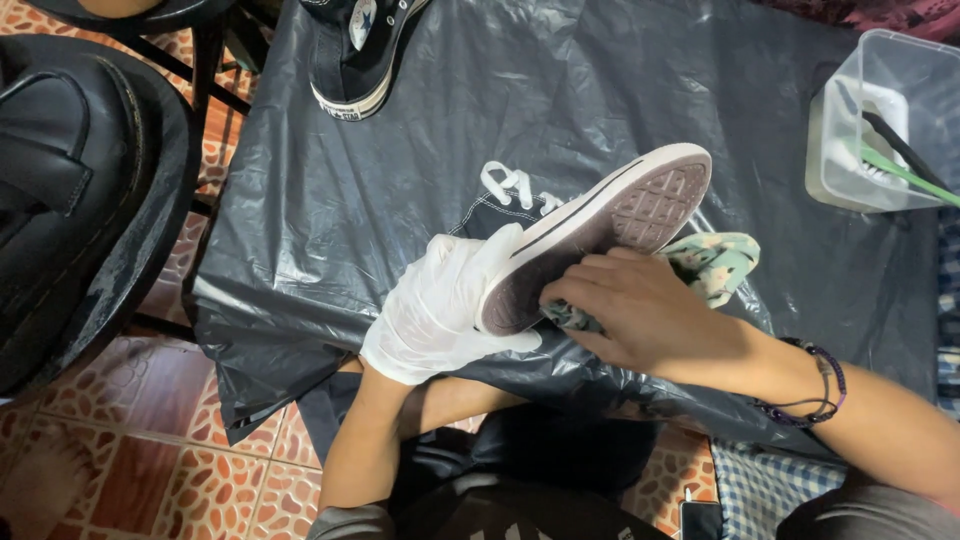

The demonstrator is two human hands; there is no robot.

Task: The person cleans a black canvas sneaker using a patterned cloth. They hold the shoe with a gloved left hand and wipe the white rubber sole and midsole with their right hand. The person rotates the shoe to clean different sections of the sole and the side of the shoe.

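Note:
My left hand (435, 305), in a white glove, grips the heel end of a black canvas sneaker (590, 220) turned on its side, its pale rubber sole facing me and white laces showing behind. My right hand (640, 310), bare with bead bracelets at the wrist, presses a light green patterned cloth (715, 262) against the sole near the heel. The shoe is held just above a black plastic sheet (330, 220) that covers a small table.
A second black sneaker (355, 55) lies at the sheet's far edge. A clear plastic tub (850, 160) with brushes stands at the far right. Black leather shoes on a round black tray (90, 190) sit at left. Patterned orange floor tiles (150, 460) lie below.

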